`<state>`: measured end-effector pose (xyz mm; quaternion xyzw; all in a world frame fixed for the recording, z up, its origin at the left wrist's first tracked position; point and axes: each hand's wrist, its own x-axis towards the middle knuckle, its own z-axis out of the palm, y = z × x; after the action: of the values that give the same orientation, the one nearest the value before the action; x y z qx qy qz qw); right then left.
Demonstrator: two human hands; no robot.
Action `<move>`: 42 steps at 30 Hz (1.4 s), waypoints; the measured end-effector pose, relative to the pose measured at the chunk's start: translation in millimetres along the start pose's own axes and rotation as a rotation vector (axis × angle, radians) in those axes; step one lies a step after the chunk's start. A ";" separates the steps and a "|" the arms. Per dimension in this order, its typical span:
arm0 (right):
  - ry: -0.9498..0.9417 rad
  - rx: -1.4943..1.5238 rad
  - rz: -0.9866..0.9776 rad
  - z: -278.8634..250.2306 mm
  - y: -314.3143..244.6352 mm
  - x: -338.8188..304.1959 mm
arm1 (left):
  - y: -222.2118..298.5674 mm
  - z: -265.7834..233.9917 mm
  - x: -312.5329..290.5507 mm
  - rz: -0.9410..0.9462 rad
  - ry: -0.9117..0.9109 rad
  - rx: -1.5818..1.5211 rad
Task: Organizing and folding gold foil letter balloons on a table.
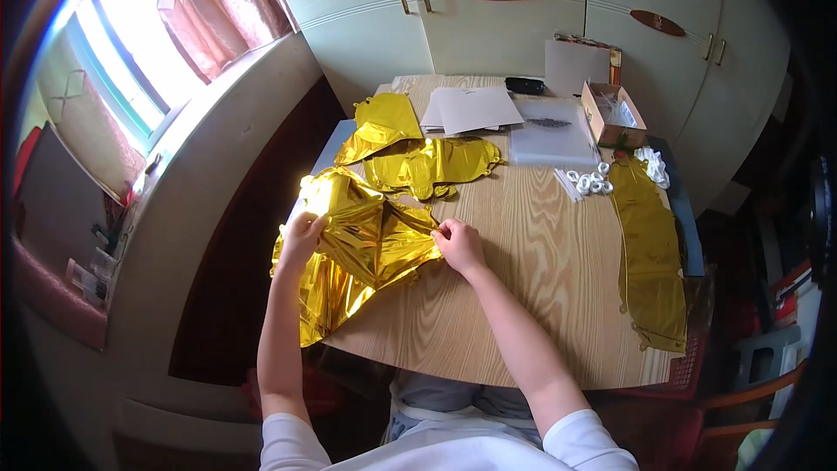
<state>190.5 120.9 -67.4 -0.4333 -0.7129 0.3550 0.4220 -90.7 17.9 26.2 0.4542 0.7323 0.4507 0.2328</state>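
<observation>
A crumpled, shiny gold foil balloon (377,240), flat and without air, spreads over the left front of the wooden table (514,253), part of it hanging past the edge. My left hand (302,237) pinches it near its left side. At its right edge, my right hand (459,244) grips the foil between thumb and fingers. Just beyond lie more flat gold foil pieces (436,161), overlapping one another, with a matte one (388,115) on top at the back.
Along the table's right side lies a long flat gold foil piece (649,253). Near it are white ribbon rolls (591,182), a white bundle (652,167) and an open box (615,113). White sheets (475,111), clear plastic bags (554,144) and a black case (525,85) sit at the back.
</observation>
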 end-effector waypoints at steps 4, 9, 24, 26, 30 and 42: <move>-0.022 0.003 0.034 -1.1 0.0 0.5 | -7.6 -2.0 -1.0 -0.008 0.047 -0.032; -0.003 0.004 0.010 0.0 2.6 0.7 | -14.4 -10.2 -0.4 0.061 0.141 0.138; -0.011 0.019 0.054 -1.5 1.8 1.5 | 3.1 -70.8 -1.6 0.036 0.243 0.084; -0.011 0.014 0.057 -2.5 2.1 1.7 | -0.1 -83.9 0.6 0.012 0.229 0.008; -0.014 0.004 0.057 -2.8 -0.7 1.1 | 1.8 -111.0 -7.3 -0.037 0.226 -0.006; -0.011 0.010 0.065 -2.7 2.2 1.3 | -109.8 -137.7 0.2 -0.280 0.125 -0.046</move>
<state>193.3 123.3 -67.9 -0.4522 -0.6989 0.3746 0.4083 -244.1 -63.6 -2.6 0.3135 0.7910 0.4579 0.2576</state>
